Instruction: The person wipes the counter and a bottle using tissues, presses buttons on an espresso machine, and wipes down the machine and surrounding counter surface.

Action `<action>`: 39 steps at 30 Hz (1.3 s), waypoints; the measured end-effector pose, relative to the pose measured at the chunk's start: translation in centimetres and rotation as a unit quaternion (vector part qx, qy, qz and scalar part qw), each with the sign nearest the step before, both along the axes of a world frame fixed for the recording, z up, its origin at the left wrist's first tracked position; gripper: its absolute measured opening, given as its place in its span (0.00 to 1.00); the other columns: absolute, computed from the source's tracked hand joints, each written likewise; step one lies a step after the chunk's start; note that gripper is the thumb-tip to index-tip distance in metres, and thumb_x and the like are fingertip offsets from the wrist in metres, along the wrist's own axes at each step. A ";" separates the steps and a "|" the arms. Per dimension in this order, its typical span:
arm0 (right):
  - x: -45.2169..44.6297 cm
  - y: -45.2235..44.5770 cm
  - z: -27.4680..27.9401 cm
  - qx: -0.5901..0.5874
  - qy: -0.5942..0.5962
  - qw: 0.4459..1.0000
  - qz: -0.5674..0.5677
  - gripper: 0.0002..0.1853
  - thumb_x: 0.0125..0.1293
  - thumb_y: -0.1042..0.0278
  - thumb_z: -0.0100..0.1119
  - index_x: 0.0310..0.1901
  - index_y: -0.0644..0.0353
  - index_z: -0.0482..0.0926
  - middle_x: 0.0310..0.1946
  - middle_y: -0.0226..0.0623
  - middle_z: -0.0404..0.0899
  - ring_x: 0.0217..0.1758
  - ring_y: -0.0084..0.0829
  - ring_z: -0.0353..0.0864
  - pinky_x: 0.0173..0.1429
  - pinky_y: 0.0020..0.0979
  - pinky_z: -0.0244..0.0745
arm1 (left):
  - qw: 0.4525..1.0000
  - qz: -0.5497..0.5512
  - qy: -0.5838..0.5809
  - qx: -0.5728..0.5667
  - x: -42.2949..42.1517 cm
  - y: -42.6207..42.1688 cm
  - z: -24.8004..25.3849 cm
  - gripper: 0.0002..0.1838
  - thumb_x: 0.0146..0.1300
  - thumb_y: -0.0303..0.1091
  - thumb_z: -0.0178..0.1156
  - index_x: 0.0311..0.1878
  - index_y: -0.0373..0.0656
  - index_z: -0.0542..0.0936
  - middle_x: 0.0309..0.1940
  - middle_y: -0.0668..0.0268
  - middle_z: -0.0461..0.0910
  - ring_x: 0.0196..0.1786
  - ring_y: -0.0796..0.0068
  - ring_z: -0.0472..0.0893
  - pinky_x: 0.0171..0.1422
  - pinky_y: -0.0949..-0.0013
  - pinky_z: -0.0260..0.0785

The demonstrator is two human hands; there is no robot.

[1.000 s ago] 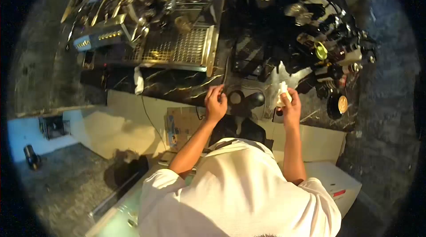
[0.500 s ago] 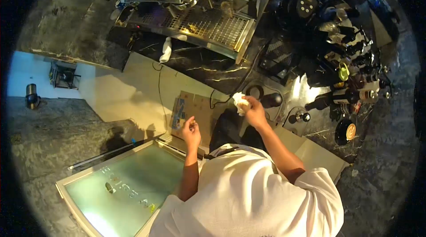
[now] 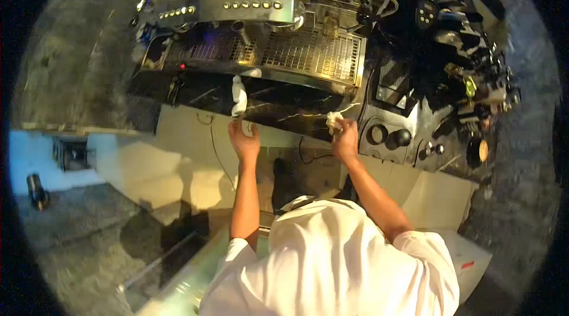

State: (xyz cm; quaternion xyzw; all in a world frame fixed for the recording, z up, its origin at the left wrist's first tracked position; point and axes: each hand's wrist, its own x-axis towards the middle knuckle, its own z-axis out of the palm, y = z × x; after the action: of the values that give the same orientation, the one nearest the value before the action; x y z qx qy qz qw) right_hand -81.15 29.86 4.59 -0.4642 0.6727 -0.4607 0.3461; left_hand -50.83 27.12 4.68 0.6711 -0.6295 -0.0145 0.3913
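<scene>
My right hand (image 3: 345, 140) is closed around a crumpled white wad (image 3: 334, 120), tissue or cloth, at the front edge of the dark marbled counter (image 3: 296, 103). A white cloth (image 3: 239, 97) hangs over that edge below the espresso machine (image 3: 231, 5). Just under its lower end is my left hand (image 3: 244, 141), fingers apart and nothing in its grasp. Whether its fingertips touch the cloth I cannot tell. Above both hands lies the machine's metal drip grid (image 3: 290, 52).
Right of my right hand, a round dark ring (image 3: 376, 133) and a black round-topped tool (image 3: 402, 137) stand on the counter. Farther right are a cup of coffee with latte art (image 3: 479, 151) and several bottles. A glass-topped cabinet (image 3: 204, 271) is at lower left.
My view has turned and come closer to the espresso machine. My left hand has reached forward to the hanging cloth. My right hand has moved to the counter edge, still holding the wad.
</scene>
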 end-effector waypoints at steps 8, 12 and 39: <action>5.5 -0.8 -3.3 0.008 -0.185 0.957 -0.221 0.11 0.76 0.62 0.46 0.46 0.62 0.72 0.40 0.41 0.76 0.35 0.36 0.76 0.39 0.34 0.71 | 0.987 -0.102 0.112 0.060 10.5 -7.3 -1.9 0.45 0.53 0.52 0.75 0.68 0.36 0.70 0.45 0.52 0.78 0.45 0.50 0.77 0.52 0.57 0.72; 8.4 -4.0 -3.7 0.048 -0.104 0.976 -0.184 0.11 0.73 0.65 0.47 0.50 0.62 0.71 0.43 0.44 0.75 0.37 0.40 0.76 0.42 0.37 0.72 | 0.988 -0.070 0.077 0.113 7.1 -9.3 -2.9 0.50 0.49 0.57 0.77 0.67 0.31 0.70 0.42 0.50 0.82 0.41 0.50 0.81 0.48 0.54 0.74; 24.0 -14.1 -15.1 0.008 0.354 0.893 -0.279 0.10 0.65 0.70 0.53 0.42 0.68 0.75 0.30 0.52 0.76 0.31 0.51 0.76 0.37 0.47 0.73 | 0.843 -0.095 0.453 0.276 21.9 7.2 -0.5 0.21 0.59 0.36 0.55 0.52 0.31 0.77 0.31 0.61 0.79 0.28 0.69 0.74 0.34 0.71 0.70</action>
State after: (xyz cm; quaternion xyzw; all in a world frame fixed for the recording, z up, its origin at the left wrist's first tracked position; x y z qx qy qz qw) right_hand -57.17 15.80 -10.49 -0.3871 0.8562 -0.3377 -0.0542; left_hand -28.91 34.35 4.13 0.6068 -0.4130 -0.5268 0.4285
